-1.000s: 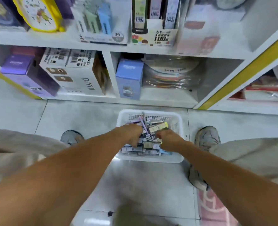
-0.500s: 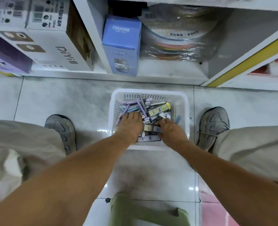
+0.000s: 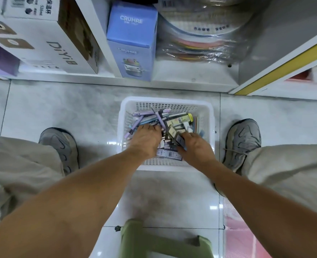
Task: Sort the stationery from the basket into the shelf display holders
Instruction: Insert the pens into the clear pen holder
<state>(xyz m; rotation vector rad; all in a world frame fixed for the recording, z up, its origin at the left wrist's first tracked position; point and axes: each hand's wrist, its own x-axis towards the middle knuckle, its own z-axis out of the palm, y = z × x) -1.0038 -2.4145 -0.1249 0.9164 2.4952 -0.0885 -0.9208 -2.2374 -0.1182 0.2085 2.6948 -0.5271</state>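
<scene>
Nearest you, a green stool (image 3: 165,241) is sitting on the floor (image 3: 61,108) between your legs, so you are working low with both arms reaching forward and down.

Just beyond it, the white basket (image 3: 208,112) is resting on the tiles between your two grey shoes, close enough that both hands are dipping in over its near rim. Your left hand (image 3: 147,137) is lying palm down on the heap, fingers reaching into the purple and blue pens (image 3: 150,116) on the left side; whether it is gripping one you cannot tell, since the fingertips are buried. Your right hand (image 3: 194,146) is curling round a small dark packet (image 3: 181,140) from the flat boxed refills (image 3: 169,154) piled in the middle and right, and seems to be lifting it clear. The stationery is jumbled and crossed, so picking one kind at a time looks like the sensible step, and the sorting appears barely begun.

The basket walls are hemming your wrists on both sides; the way out is straight up.

Farther on, the bottom shelf (image 3: 191,77) is holding a blue carton (image 3: 133,43), white boxes on the left and wrapped coloured rolls on the right. No display holders are showing here, so they are probably higher up.
</scene>
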